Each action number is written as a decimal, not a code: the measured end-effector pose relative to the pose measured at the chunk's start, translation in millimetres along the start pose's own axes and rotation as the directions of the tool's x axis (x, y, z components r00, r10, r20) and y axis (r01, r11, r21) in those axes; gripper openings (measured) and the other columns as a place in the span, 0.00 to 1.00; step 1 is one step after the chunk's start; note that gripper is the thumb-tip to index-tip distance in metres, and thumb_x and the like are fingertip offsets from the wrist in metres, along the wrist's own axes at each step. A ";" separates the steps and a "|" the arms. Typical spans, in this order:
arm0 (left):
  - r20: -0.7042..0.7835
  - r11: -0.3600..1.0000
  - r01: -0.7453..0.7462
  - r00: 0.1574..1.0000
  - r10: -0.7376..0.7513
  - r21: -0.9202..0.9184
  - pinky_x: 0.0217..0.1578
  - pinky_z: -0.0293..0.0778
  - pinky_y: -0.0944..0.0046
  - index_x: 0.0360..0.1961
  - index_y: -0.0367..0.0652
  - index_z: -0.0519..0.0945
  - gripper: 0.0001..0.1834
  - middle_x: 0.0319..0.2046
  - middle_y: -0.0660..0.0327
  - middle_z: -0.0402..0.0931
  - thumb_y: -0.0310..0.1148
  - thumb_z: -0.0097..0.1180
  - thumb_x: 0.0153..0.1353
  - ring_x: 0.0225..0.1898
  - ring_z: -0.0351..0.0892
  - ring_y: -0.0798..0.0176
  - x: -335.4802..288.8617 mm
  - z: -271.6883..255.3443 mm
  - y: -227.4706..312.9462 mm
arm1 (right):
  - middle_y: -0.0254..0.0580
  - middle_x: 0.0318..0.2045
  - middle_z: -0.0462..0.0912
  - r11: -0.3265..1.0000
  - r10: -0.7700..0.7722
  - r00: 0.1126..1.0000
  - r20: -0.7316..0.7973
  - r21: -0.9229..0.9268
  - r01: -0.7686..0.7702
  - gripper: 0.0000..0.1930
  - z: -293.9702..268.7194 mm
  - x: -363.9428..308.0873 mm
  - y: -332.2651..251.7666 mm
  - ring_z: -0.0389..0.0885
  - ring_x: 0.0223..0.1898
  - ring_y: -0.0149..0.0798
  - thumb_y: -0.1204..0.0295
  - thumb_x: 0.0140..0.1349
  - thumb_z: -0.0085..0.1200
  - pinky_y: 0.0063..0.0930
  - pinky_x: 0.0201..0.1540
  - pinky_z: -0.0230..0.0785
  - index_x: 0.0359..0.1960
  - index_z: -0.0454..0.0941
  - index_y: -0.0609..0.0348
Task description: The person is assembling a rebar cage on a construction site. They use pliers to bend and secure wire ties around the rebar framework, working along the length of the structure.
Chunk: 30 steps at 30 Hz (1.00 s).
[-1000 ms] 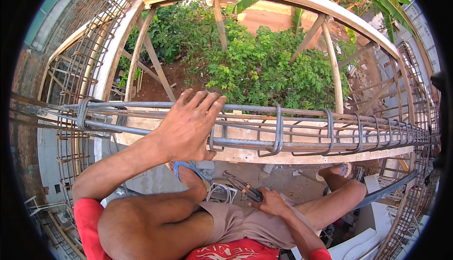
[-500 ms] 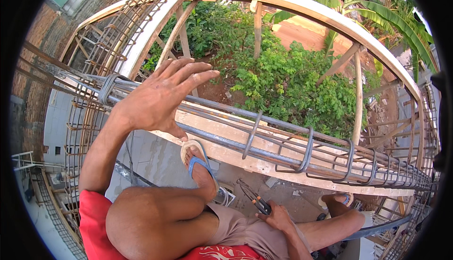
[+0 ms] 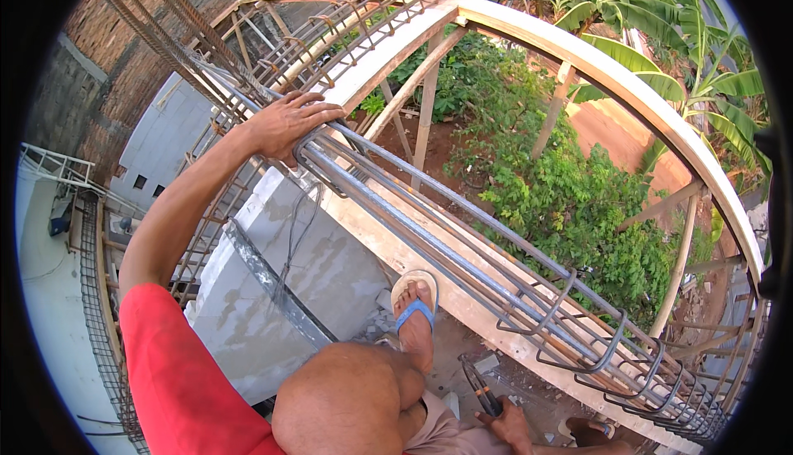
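My left hand (image 3: 289,126) is closed over a bunch of bent steel stirrups (image 3: 307,142) around the long reinforcing bars (image 3: 462,207); its palm hides part of the bunch. The bars run from the upper left down to the lower right above a wooden formwork board (image 3: 376,238). Low in the view, my right hand (image 3: 510,426) grips a pair of pincers (image 3: 479,384) by the dark handles, jaws pointing up and left. More stirrups (image 3: 615,341) are spaced along the bars toward the lower right.
A curved wooden form (image 3: 611,71) on wooden props arches beyond the bars, with green shrubs below. My sandalled foot (image 3: 415,306) stands against the board. A rebar cage (image 3: 330,29) and upright bars (image 3: 157,29) rise at upper left, before a brick wall.
My left hand has come down from above the bars onto the bunched stirrups. The view has shifted left, so the scene sits further right. My right hand still holds the pincers.
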<state>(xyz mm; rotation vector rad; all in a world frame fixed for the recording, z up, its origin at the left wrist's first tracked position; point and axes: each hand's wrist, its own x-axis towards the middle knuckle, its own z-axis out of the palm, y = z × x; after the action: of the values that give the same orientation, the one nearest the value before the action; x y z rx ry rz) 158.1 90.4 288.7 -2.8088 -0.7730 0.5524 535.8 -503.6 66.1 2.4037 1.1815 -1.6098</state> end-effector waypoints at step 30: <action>-0.191 0.947 -0.321 0.932 0.310 -0.031 0.73 0.61 0.41 0.68 0.30 0.67 0.64 0.66 0.46 0.72 0.56 0.81 0.34 0.70 0.69 0.44 87.9 -98.5 293.4 | 0.62 0.43 0.87 0.994 0.030 1.000 0.004 0.101 -0.031 0.34 -5.3 -9.3 8.8 0.85 0.51 0.62 0.46 0.54 0.71 0.50 0.56 0.76 0.53 0.80 0.63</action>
<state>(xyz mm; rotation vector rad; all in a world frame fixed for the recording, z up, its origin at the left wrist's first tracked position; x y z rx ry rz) 401.3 -119.8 275.1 -3.0073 -0.3082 0.3091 543.5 -513.1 72.7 2.4660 1.0828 -1.7026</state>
